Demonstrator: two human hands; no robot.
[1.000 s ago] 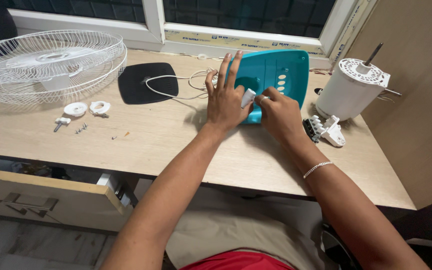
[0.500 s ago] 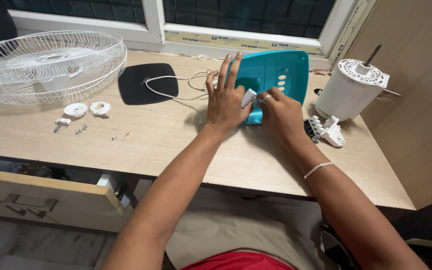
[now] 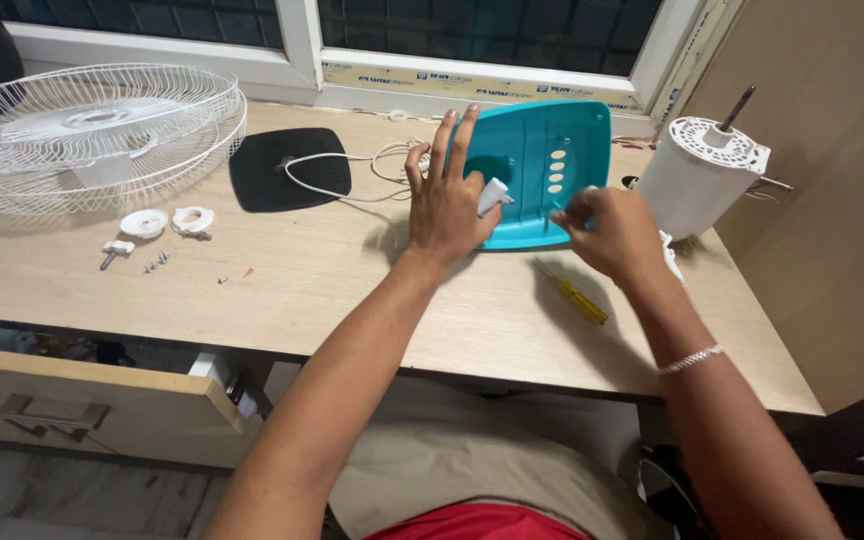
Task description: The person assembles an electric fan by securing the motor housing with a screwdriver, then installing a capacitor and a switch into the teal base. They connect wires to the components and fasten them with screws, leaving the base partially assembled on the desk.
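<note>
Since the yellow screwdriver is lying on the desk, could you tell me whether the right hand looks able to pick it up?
Probably yes. The screwdriver lies in the open on the desk, just beneath the right hand, which hovers by the teal cover. Nothing lies between them.
</note>
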